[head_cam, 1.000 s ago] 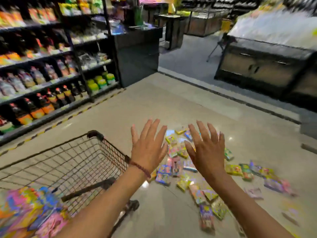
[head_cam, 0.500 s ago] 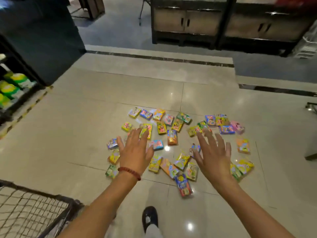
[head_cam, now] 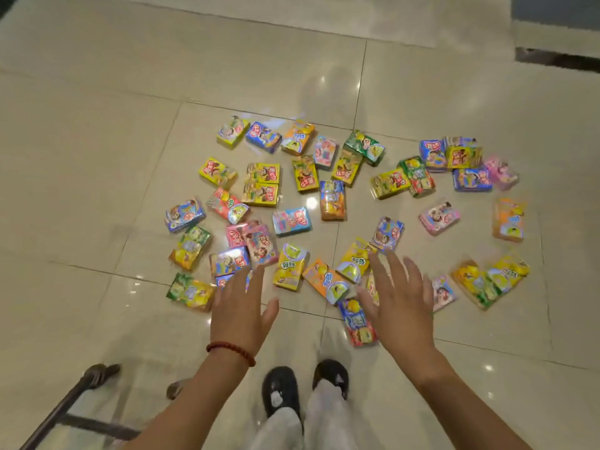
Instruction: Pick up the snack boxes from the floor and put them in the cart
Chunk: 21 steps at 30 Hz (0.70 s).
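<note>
Dozens of boxes: snack boxes are being shown scattered flat over the glossy tiled floor, filling the middle of the frame from centre-left to far right, some touching or overlapping, none yet being lifted.
Left hand: the left hand is being held out at lower centre with fingers straight and spread, holding nothing, over the near-left edge of the spread, apparently to be brought down on a box there.
Right hand: the right hand is being held the same way, fingers spread and empty, over the yellow and orange boxes at lower centre-right.
Both hands: two are probably being readied so that several boxes are being gathered per trip.
Cart: only a dark frame bar and wheel of the cart are being shown at lower left, just beside the person.
Shoes: black shoes are being planted at bottom centre, close to the nearest boxes.
</note>
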Each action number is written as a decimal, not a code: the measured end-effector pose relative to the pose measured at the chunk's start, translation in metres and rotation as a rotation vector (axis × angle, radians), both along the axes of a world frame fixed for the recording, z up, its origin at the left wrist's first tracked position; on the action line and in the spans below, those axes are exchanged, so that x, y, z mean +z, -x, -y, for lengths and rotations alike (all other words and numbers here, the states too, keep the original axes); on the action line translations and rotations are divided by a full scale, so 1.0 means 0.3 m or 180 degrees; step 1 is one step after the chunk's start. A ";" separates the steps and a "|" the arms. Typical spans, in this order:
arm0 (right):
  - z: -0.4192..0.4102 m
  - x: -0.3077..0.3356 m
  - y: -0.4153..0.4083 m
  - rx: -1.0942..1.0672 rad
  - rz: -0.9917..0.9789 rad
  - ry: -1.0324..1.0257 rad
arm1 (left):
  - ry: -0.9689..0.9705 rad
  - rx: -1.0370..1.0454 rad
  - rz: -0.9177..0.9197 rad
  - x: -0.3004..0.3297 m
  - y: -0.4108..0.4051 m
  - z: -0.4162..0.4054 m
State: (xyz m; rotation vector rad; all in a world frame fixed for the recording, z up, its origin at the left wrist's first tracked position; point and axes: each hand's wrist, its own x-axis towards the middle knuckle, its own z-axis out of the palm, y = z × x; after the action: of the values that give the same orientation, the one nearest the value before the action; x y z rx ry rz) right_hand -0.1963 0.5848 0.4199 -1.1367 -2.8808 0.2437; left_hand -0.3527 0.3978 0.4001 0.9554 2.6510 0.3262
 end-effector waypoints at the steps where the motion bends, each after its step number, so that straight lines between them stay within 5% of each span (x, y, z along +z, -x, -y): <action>1: -0.010 -0.099 0.010 0.0009 0.0052 0.0074 | -0.0036 -0.0060 -0.0004 -0.100 0.008 -0.016; 12: -0.109 -1.323 0.065 0.0589 0.0758 0.0728 | 0.0094 0.0133 0.0667 -1.287 0.163 -0.183; 21: -0.118 -1.723 0.125 0.0249 0.0864 0.0894 | -0.0070 0.0491 0.0919 -1.643 0.191 -0.252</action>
State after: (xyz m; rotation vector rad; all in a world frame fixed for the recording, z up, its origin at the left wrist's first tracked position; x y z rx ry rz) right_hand -0.2339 0.6203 -0.0971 -1.1790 -3.2128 0.5536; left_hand -0.4100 0.4734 -0.0929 0.6543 2.4623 0.4895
